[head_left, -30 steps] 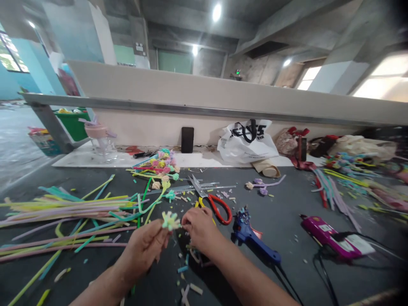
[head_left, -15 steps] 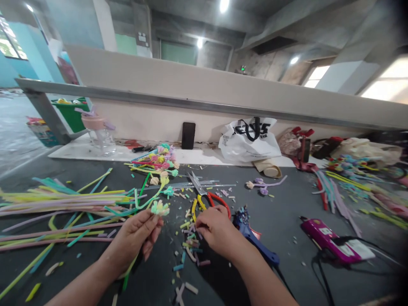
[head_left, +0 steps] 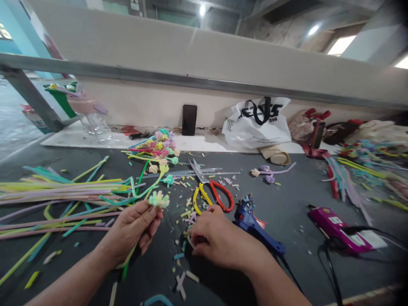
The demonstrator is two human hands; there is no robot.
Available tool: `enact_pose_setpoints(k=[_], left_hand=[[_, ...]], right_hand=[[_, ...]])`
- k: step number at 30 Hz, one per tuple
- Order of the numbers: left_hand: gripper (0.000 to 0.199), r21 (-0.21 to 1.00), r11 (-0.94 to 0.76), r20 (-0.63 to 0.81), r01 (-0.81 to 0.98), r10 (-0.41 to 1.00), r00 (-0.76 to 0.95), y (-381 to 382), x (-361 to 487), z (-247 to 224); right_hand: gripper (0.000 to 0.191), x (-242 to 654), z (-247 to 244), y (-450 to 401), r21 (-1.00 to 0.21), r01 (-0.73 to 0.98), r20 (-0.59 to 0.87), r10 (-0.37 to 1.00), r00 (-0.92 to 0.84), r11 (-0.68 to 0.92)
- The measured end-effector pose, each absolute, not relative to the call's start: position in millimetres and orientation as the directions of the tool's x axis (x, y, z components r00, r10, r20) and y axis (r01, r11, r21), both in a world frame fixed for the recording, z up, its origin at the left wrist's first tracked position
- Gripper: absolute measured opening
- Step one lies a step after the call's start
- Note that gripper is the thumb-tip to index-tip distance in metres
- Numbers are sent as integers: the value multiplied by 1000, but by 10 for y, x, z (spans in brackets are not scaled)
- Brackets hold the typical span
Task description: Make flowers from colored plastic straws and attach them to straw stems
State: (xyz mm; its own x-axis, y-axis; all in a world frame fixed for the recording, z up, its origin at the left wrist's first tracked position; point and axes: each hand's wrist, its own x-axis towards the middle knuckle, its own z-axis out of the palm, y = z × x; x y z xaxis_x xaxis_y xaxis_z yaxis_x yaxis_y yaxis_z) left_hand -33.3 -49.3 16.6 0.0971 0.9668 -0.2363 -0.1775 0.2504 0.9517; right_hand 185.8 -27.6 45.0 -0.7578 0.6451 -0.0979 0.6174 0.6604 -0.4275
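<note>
My left hand (head_left: pixel 138 223) pinches a pale green and yellow pipe-cleaner flower (head_left: pixel 158 199) by its base, its petals facing up. My right hand (head_left: pixel 212 233) is low over a scatter of short cut pipe-cleaner pieces (head_left: pixel 191 215), its fingers curled together; whatever lies between the fingertips is hidden. Just beyond that hand lie scissors (head_left: pixel 200 185) with one red and one yellow handle, blades parted. A blue glue gun (head_left: pixel 259 231) rests right of my right hand. Behind the held flower are a yellow-green flower stem (head_left: pixel 163 169) and a teal flower (head_left: pixel 168 180).
Long pastel pipe cleaners (head_left: pixel 63 191) spread across the left. A bunch of finished flowers (head_left: pixel 162 144), a phone (head_left: pixel 189 120) and a white bag (head_left: pixel 258 123) line the back. A purple flower stem (head_left: pixel 270 173) lies right of centre, with a magenta device (head_left: pixel 341 229) and cord farther right.
My right hand has drawn back from the scissors' handles, slightly toward me, over the cut pieces. My left hand still holds the flower. The view has tilted down.
</note>
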Motion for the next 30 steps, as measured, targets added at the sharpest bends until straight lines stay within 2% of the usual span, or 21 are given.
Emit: enact_pose_setpoints(k=[3,6,9,13,17,20,25,27,30], left_hand=[[30,921,292,-256,-258,953,162,-483,-339,175],[27,856,351,-257,-379,926,277,-466,-372,157],[25,774,416,-213,-477,881,423,-452,-427,120],[24,700,471,-162,-537,837,523,-468,-498,88],[29,715,546,-239,-438,778,580,-525,-534,71],[33,743,604,-326,-289,703,632,-563,-548,59],[38,778,621,-413,-94,618,669,-584,-578,71],[37,781,623,-435,-52,602,670,-582,-587,79],[37,793,609,-436,-31,602,670,-576,-593,70]], right_hand=[[15,1786,399,-312,-296,684,-110,688,-718,666],[10,1757,394,-288,-290,676,-102,680,-726,678],[10,1783,437,-241,-460,623,-46,684,-728,633],[5,1820,477,-239,-708,556,26,802,-596,436],[5,1790,513,-301,-831,466,4,841,-541,303],[11,1759,540,-327,-845,439,20,839,-543,304],[11,1737,531,-341,-867,330,141,818,-558,375],[10,1721,530,-357,-896,278,150,825,-545,347],[11,1687,538,-381,-939,241,87,847,-525,245]])
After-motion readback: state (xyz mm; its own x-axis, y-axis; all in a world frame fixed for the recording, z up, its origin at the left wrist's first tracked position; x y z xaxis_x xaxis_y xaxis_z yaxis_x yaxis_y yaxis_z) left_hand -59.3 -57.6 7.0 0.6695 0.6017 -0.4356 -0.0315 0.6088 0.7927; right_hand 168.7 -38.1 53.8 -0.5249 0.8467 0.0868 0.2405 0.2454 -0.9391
